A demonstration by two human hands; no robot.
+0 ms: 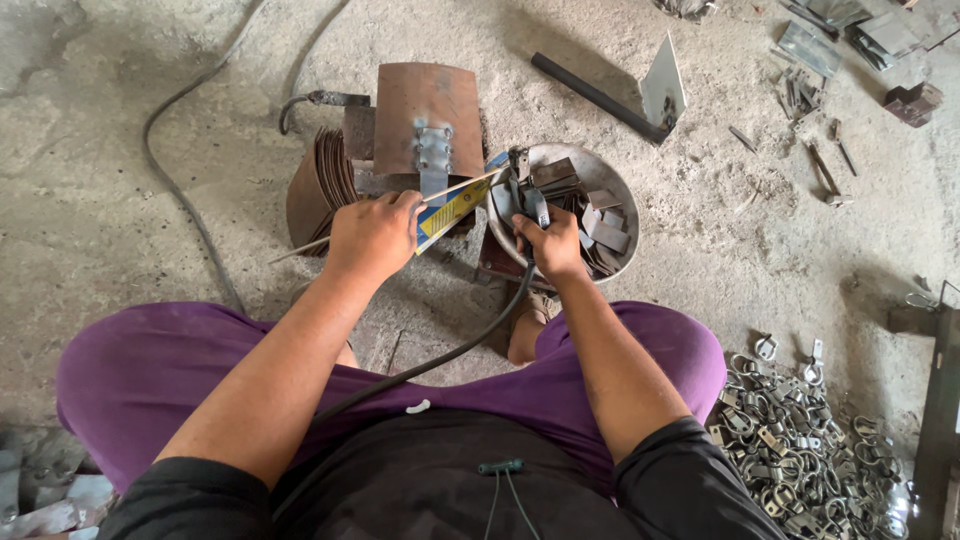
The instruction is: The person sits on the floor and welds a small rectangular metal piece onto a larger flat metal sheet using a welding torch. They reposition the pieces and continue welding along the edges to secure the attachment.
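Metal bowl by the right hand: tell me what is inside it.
The metal bowl holds a loose pile of flat grey metal plates. The right hand, gripping the electrode holder, covers the near side, so the bottom there is hidden.

A thin welding rod [400, 215] and a yellow-and-blue packet [452, 208] are gripped in the left hand [374, 236], just in front of a curved rusty plate [428, 105] to which a small grey bracket [433, 160] is fixed. An electrode holder [524, 190] with a black cable [440, 360] is clasped in the right hand [551, 243], over a round metal bowl [612, 178] filled with flat steel pieces. A heap of metal rings [800, 440] is seen on the floor at the right.
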